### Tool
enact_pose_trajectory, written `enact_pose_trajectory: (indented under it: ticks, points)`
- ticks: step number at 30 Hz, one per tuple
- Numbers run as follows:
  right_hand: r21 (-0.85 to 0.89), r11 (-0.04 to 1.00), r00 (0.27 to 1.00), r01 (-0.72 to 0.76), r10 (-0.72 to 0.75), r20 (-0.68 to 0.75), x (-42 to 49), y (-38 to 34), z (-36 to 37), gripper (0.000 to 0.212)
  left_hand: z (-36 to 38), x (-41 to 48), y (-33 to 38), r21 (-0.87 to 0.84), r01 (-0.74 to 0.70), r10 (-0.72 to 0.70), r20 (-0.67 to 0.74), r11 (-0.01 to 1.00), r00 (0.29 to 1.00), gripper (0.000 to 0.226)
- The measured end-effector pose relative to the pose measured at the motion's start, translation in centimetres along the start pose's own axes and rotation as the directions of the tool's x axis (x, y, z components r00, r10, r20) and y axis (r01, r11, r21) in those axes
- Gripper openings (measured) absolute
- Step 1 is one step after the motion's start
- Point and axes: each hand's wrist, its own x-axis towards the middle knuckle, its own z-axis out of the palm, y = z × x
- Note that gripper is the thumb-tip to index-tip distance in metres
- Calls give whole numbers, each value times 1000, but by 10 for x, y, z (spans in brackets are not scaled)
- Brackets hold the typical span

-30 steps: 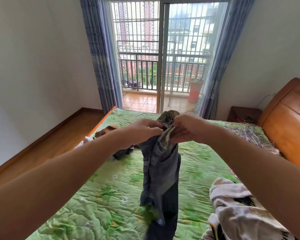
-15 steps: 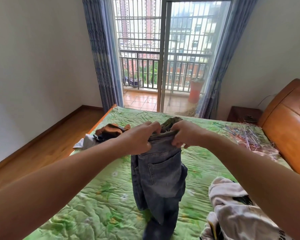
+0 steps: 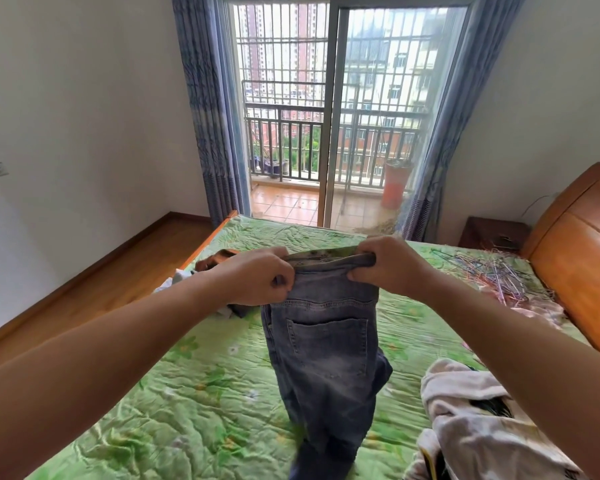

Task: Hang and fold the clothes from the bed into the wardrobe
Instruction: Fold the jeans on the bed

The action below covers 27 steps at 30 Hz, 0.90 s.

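A pair of grey-blue jeans hangs upright above the bed, back pocket facing me, legs trailing down to the green quilt. My left hand grips the waistband at its left end. My right hand grips the waistband at its right end, so the band is stretched flat between both fists. A cream garment lies crumpled at the bed's near right. A brown garment and a pale one lie behind my left hand, partly hidden. No wardrobe is in view.
A heap of wire hangers lies on the bed near the orange headboard. A dark nightstand stands beyond it. Wooden floor runs along the bed's left side. Glass balcony doors with blue curtains face me.
My hands have moved apart along the waistband, spreading the bunched jeans flat, and dropped slightly lower. The back pocket now faces me.
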Motion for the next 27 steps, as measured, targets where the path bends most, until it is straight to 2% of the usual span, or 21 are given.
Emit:
enact_pose_trajectory:
  ticks: [1, 3, 5, 6, 8, 9, 10, 12, 14, 15, 17, 19, 20, 22, 24, 25, 27]
  points:
    - [43, 999, 998, -1, 3, -56, 0, -1, -1, 31, -1, -1, -1, -24, -1, -1, -53, 1000, 999, 6]
    - [149, 989, 985, -22, 47, -165, 1, -3, -6, 32, -5, 0, -4, -80, 6, -19, -161, 997, 987, 17]
    - [308, 951, 960, -37, 120, -254, 3, -6, -13, 47, -15, 4, -3, -189, -27, -30, -294, 982, 955, 27]
    - [435, 900, 947, -39, 173, -273, 5, -8, -18, 57, -23, 6, -2, -248, -52, -45, -368, 967, 929, 31]
    - [723, 690, 942, -27, 259, -213, 6, -9, -29, 73, -40, 13, 2, -365, -88, -105, -477, 927, 873, 35]
    - [812, 583, 954, -22, 255, -157, 6, -7, -32, 72, -48, 16, 4, -419, -92, -148, -506, 903, 850, 38]
    - [855, 518, 968, -30, 230, -105, 5, -6, -34, 65, -56, 19, 5, -485, -94, -197, -515, 869, 834, 44]
    - [860, 509, 974, -42, 211, -78, 3, -4, -33, 47, -69, 22, 6, -653, -112, -286, -471, 749, 835, 56]
    - [847, 532, 964, 10, 219, -149, 5, -6, -32, 41, -78, 22, 8, -740, -108, -327, -417, 664, 848, 68]
    - [850, 525, 957, 40, 224, -184, 7, -10, -32, 41, -84, 22, 9, -723, -85, -325, -409, 686, 853, 71]
    - [868, 491, 946, 76, 239, -218, 14, -20, -36, 44, -103, 20, 10, -582, -9, -286, -413, 813, 865, 70]
    - [882, 464, 947, 88, 235, -218, 20, -31, -38, 49, -125, 18, 11, -304, 62, -191, -418, 951, 888, 67]
    - [882, 463, 951, 94, 219, -216, 21, -36, -39, 48, -135, 17, 15, -155, 69, -128, -411, 985, 903, 72]
    - [880, 460, 958, 117, 182, -223, 22, -45, -39, 42, -149, 24, 26, 13, 54, -47, -316, 998, 948, 87]
    - [873, 464, 961, 148, 141, -238, 22, -52, -38, 42, -152, 35, 41, 49, 46, -39, -145, 998, 989, 93]
    - [861, 483, 962, 156, 122, -243, 22, -54, -39, 42, -152, 41, 46, 41, 46, -43, -83, 998, 996, 82]
    - [820, 555, 967, 144, 96, -235, 23, -51, -42, 42, -151, 52, 48, 22, 40, -38, -58, 999, 998, 44]
